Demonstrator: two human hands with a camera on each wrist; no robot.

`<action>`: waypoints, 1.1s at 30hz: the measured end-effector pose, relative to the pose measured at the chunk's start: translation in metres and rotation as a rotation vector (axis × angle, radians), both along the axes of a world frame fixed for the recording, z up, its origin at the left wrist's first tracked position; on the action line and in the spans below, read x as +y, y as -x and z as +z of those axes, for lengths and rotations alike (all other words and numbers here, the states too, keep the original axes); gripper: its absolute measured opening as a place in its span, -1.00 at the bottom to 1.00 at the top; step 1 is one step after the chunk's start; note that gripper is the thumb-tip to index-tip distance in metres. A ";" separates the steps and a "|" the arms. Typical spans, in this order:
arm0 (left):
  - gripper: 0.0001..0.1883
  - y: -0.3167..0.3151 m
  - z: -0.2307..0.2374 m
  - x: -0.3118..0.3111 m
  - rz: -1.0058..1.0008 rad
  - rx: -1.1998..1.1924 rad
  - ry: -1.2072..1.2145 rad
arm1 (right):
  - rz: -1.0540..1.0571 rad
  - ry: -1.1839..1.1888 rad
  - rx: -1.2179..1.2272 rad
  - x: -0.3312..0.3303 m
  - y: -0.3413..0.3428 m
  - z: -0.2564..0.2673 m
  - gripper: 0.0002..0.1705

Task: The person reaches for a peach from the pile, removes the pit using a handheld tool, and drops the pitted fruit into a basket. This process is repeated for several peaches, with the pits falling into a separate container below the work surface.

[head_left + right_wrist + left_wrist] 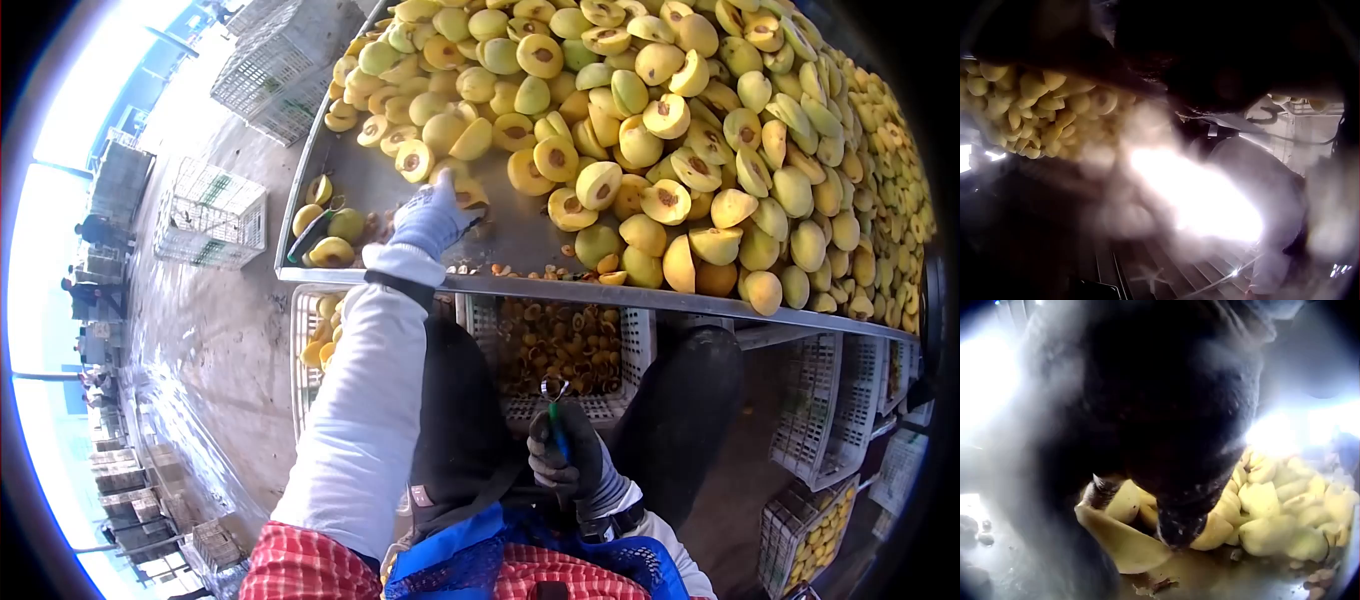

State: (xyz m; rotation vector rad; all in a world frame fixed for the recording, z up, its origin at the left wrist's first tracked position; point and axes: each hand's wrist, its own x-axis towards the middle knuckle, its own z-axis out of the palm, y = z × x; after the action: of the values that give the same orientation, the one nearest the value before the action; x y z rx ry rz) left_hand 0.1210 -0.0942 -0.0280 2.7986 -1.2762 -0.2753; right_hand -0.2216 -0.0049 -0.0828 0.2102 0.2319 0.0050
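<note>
Along metal tray, apparently reached for fruit half with left hand, couldn't tell if pinched, gripped looped tool in right hand, and likely needed firm lifting next.

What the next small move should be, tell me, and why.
Probably lift the peach half toward the right hand: the left hand has it between thumb and finger, and the right hand grips a green-handled loop tool with no fruit at its loop.
</note>
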 end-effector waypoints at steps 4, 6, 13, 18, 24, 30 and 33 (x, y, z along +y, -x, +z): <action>-0.47 0.013 -0.011 -0.007 -0.021 0.701 0.305 | -0.009 -0.146 0.237 -0.011 -0.005 0.012 -0.43; -0.49 0.050 -0.006 0.015 -0.132 0.614 0.439 | -0.075 0.416 0.454 -0.024 -0.014 0.050 -0.47; -0.50 0.167 0.028 0.097 0.044 1.299 0.895 | -0.448 1.704 0.626 -0.030 -0.032 0.061 -0.72; -0.61 0.198 0.029 0.109 0.256 1.307 1.021 | -0.393 1.841 0.700 -0.012 -0.026 0.055 -0.67; -0.61 0.200 0.021 0.123 0.076 1.119 0.948 | -0.237 1.081 0.427 0.013 -0.012 0.045 -0.63; -0.64 0.196 0.017 0.130 0.026 1.495 0.718 | -0.017 -0.182 -0.247 0.016 -0.002 0.056 -0.49; -0.60 0.215 0.004 0.142 0.468 1.847 0.816 | -0.096 -0.323 -0.409 0.023 -0.006 0.050 -0.48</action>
State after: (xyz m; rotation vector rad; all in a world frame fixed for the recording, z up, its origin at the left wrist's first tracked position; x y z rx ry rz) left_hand -0.0936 0.0476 -0.0242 1.0533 -0.1003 -1.3491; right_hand -0.2154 0.0180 -0.0325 0.5347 -0.1891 -0.0098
